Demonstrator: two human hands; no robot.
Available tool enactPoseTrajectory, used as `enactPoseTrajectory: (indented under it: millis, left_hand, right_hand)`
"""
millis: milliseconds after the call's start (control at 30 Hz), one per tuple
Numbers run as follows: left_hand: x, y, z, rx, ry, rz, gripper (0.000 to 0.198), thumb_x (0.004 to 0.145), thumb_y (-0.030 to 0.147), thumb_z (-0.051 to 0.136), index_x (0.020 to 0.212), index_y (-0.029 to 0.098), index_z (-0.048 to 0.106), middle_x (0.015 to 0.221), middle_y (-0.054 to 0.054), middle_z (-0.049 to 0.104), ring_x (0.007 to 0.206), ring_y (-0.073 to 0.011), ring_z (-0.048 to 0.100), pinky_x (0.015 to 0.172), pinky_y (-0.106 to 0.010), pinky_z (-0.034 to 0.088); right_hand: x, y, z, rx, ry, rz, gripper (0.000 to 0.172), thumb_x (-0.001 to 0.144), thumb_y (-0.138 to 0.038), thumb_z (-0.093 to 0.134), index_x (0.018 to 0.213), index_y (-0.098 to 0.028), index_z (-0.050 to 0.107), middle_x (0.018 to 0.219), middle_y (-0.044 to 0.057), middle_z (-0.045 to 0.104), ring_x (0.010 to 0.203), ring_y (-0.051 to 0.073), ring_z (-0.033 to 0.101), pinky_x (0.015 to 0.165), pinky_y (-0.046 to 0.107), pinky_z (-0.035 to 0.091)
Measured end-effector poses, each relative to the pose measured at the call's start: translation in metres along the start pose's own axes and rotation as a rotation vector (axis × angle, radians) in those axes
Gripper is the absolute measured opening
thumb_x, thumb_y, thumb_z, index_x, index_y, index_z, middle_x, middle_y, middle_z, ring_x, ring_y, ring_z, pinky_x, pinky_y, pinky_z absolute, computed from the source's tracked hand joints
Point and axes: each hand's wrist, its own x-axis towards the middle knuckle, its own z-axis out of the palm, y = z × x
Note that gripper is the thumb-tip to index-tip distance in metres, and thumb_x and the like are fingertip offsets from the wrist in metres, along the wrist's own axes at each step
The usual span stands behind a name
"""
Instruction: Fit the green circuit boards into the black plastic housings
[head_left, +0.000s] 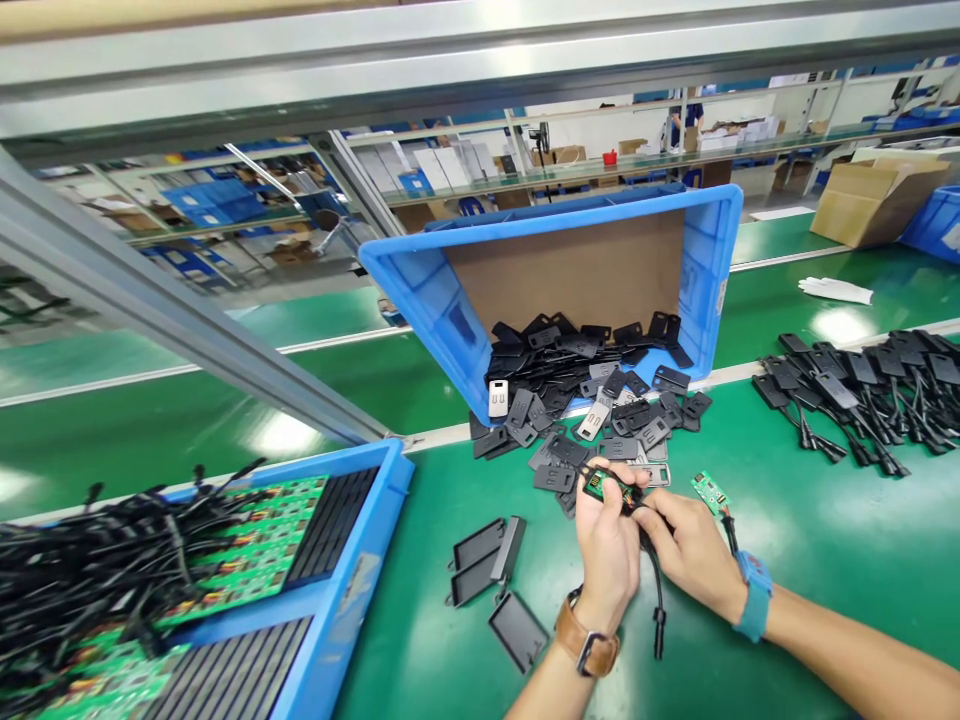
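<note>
- left hand [606,545], brown leather watch strap at the wrist, nearest the camera; fingers closed on a small green circuit board [598,486] held at the fingertips, just short of the spilled covers
- right hand [686,545], blue wristband behind it, touching the left; fingers pinched shut on the black moulded cable [658,590] where it joins that board
- the board lies up and away from both palms, toward the tipped blue plastic crate [709,260]; the cable's long axis runs down from the grip toward the camera, its plug end hanging free over the green bench mat [825,560]; the left hand is the nearer to the board, the right to the cable
- second green circuit board with lead [709,491], lying on the mat just right of the hands
- heap of flat dark grey plastic covers [592,390], spilling from the crate's mouth
- four open black plastic shells [495,575], left of the hands, nearer than the crate
- bundle of finished black cable units [862,395], right of the crate
- blue tray of green boards and black leads [225,570], far left of the crate
</note>
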Motion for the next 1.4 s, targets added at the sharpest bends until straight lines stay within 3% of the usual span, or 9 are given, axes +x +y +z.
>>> enactPoseTrajectory:
  millis: [633,900,1200,1400]
  left_hand:
    - [-0.005,0.004,0.007,0.047,-0.023,0.073,0.013,0.093,0.036,0.059,0.099,0.025,0.054,0.084,0.000,0.058,0.085,-0.0177,0.060,0.089,-0.035,0.046]
    - [-0.004,0.001,0.004,0.039,0.027,0.032,0.020,0.090,0.040,0.063,0.101,0.025,0.054,0.085,0.000,0.058,0.084,-0.0172,0.060,0.089,-0.036,0.047]
    - [-0.005,-0.002,0.004,0.059,0.040,0.034,0.025,0.086,0.041,0.068,0.100,0.025,0.053,0.085,0.000,0.059,0.084,-0.0171,0.062,0.089,-0.036,0.048]
    - [-0.002,-0.004,0.000,0.077,0.019,-0.021,0.027,0.087,0.038,0.068,0.104,0.025,0.052,0.088,-0.001,0.066,0.100,-0.0235,0.067,0.097,-0.043,0.047]
  right_hand:
    - [0.000,0.001,0.000,-0.041,0.114,-0.144,0.027,0.101,-0.027,0.044,0.077,-0.020,0.054,0.073,0.004,0.058,0.069,0.018,0.051,0.065,0.030,0.036]
    - [0.002,-0.002,0.001,0.063,-0.020,0.030,0.037,0.101,-0.036,0.043,0.067,-0.021,0.043,0.063,-0.001,0.049,0.059,0.014,0.044,0.058,0.028,0.030]
    - [0.008,0.004,-0.007,0.053,-0.110,0.110,0.040,0.099,-0.039,0.046,0.064,-0.020,0.046,0.056,-0.003,0.047,0.052,0.012,0.037,0.054,0.028,0.023]
    - [0.015,0.008,-0.012,0.179,-0.156,0.105,0.035,0.097,-0.037,0.050,0.067,-0.019,0.050,0.058,-0.004,0.048,0.054,0.011,0.039,0.052,0.025,0.027]
